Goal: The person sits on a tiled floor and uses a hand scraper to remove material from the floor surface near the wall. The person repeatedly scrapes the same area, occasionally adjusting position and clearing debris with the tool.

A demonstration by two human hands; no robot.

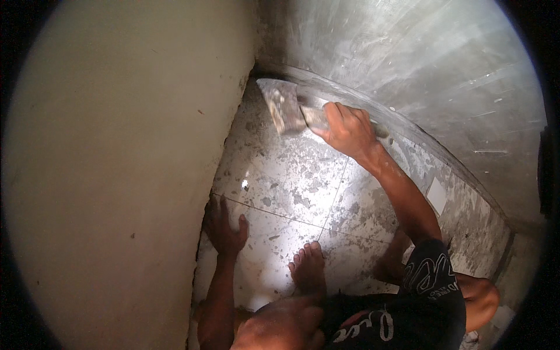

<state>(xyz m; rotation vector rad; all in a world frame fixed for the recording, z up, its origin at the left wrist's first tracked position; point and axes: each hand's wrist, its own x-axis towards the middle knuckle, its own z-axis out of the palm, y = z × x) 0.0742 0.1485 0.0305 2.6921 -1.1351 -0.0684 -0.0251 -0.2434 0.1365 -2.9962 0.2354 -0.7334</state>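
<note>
My right hand (350,129) is wrapped round the handle of a scraper (282,107) with a broad, dirty blade. The blade is slightly blurred and low over the tiled floor, near the far corner where the two walls meet. Out past the little-finger side of my hand, the end of the handle shows. Flat on the floor beside the left wall rests my left hand (226,228), its thumb spread from the fingers and nothing in it. Grey flakes and smears cover the white floor tiles (280,169) between my hands.
A pale wall (116,163) rises close on the left. A grey wall (426,52) curves along the far and right side. One white tile piece (436,196) lies near the right wall's base. My bare foot (308,265) is on the tiles, close below the work area.
</note>
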